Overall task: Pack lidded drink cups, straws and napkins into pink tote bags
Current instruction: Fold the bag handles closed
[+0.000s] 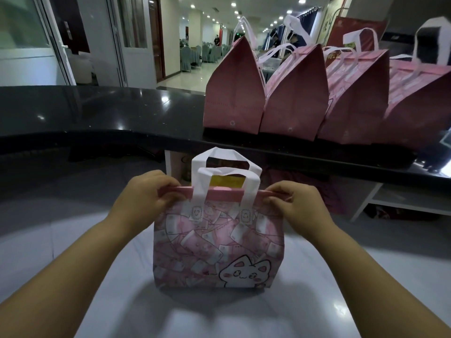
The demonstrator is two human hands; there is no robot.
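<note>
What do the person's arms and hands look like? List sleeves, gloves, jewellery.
The left hand and right hand are bare: no gloves, rings or watch show. Both forearms are uncovered too; no sleeve shows anywhere in the frame.

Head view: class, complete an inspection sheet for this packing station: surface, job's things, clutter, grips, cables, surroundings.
Surface: white table, glossy, bearing one bag.
Job's things: pink tote bag upright, cat print facing the camera; four more pink bags in a row on the black counter; no cups, straws or napkins seen.
Clutter: nothing seen.
Grips: left hand and right hand each pinch an end of the bag's top edge.
Cables: nothing seen.
Surroundings: dining hall beyond the counter.
</note>
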